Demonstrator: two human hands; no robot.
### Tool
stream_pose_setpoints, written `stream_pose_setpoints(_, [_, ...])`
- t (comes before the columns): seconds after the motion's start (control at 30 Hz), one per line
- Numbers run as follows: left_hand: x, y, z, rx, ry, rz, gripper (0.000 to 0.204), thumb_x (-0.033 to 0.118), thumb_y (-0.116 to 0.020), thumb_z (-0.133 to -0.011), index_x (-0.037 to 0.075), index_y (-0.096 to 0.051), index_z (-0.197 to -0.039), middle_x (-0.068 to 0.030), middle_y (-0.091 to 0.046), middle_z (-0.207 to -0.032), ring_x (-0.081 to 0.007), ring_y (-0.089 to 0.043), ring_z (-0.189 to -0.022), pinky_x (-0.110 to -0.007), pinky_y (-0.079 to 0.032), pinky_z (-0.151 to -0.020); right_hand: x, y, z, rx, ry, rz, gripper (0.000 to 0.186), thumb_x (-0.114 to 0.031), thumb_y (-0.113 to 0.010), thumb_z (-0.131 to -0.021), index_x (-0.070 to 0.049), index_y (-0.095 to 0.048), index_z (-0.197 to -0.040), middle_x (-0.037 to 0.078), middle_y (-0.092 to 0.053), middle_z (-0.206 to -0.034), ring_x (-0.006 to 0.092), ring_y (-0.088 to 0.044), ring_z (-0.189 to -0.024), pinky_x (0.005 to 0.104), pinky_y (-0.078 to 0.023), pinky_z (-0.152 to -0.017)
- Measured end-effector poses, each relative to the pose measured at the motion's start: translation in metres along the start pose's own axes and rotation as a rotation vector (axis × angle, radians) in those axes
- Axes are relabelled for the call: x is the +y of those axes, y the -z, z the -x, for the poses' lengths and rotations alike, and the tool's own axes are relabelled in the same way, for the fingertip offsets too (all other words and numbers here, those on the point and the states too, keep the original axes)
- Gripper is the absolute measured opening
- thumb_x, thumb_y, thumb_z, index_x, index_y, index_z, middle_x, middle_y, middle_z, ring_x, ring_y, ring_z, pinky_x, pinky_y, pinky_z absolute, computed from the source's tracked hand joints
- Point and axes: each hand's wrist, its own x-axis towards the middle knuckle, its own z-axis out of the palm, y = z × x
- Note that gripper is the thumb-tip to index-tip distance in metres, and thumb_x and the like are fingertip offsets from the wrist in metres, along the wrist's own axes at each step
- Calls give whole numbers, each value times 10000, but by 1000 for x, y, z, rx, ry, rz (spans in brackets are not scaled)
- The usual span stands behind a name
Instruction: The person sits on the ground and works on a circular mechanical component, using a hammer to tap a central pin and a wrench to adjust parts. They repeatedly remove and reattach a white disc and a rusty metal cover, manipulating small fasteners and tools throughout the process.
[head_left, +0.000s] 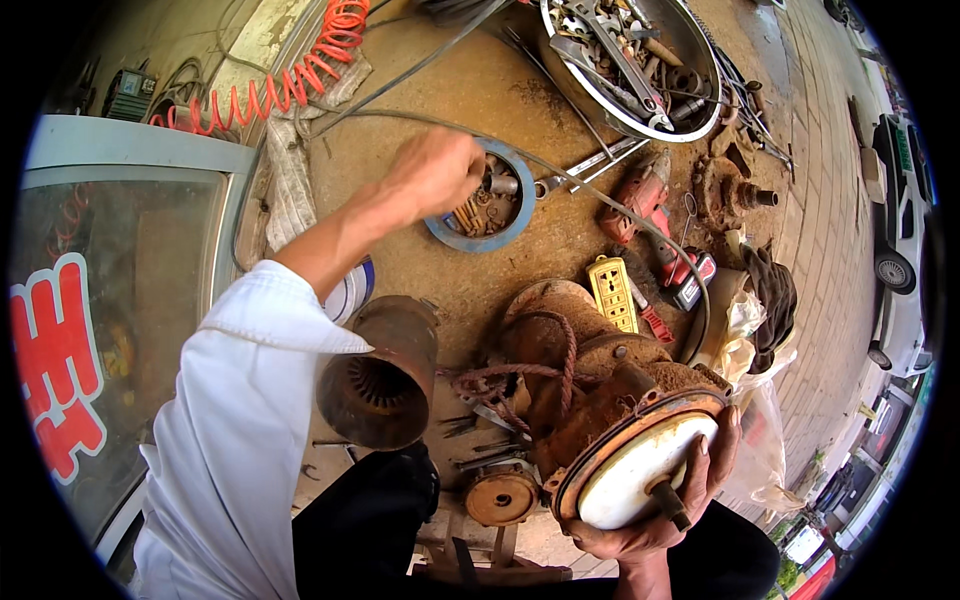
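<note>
My left hand (437,168) reaches over a round blue-rimmed container (528,205) of bolts and other small metal parts. Its fingers are curled in; whatever they may hold is hidden. Low on the right, my right hand (712,470) wraps around the edge of a white disc (630,475) with a short metal shaft (668,503) sticking out. The disc sits against the round flange of a rusty machine body (590,410), which looks like a pump. Beneath my left forearm stands a rusty hollow cylinder (375,385), ribbed inside.
A large metal basin (712,110) of wrenches and parts stands at the far side. To the right lie a red power drill (640,195), a yellow power strip (612,293) and a plastic bag (755,430). A glass cabinet (130,260) borders the left; a red coiled hose (290,85) lies beyond it.
</note>
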Motion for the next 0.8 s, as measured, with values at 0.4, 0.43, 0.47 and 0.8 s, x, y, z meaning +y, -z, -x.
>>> stream_pose_setpoints(0.4, [-2,-65,1,161,-53,-189,252,238,-804,-848,38,-779,-998,-182,-737,-1046,-385,-718,-937,-487,-573,-806,-2,-1,1,15,-34,-31,1246,-868,-755,-632,-134,-406,-1575,329,-322,-1601,522,-346,-1477,660,-281,-1198])
stream_pose_setpoints(0.43, [-3,-68,-3,161,-52,-181,245,233,-797,-854,37,-780,-1000,-186,-740,-1031,-381,-721,-929,-485,-574,-804,-1,-1,3,15,-46,-20,1241,-871,-752,-634,-139,-408,-1574,329,-324,-1599,522,-351,-1475,655,-284,-1198])
stream_pose_setpoints(0.47, [-8,-63,-1,185,-41,-148,235,227,-793,-856,39,-782,-997,-186,-743,-997,-375,-725,-904,-477,-576,-793,1,0,3,13,-47,-24,1236,-874,-748,-636,-144,-410,-1573,330,-326,-1597,523,-356,-1472,650,-287,-1199])
stream_pose_setpoints(0.8, [-19,-37,4,398,15,13,149,130,-791,-834,45,-741,-945,-166,-702,-818,-360,-716,-790,-456,-559,-712,6,2,6,20,-28,-28,1228,-872,-743,-638,-137,-410,-1563,337,-323,-1594,527,-366,-1463,641,-302,-1197])
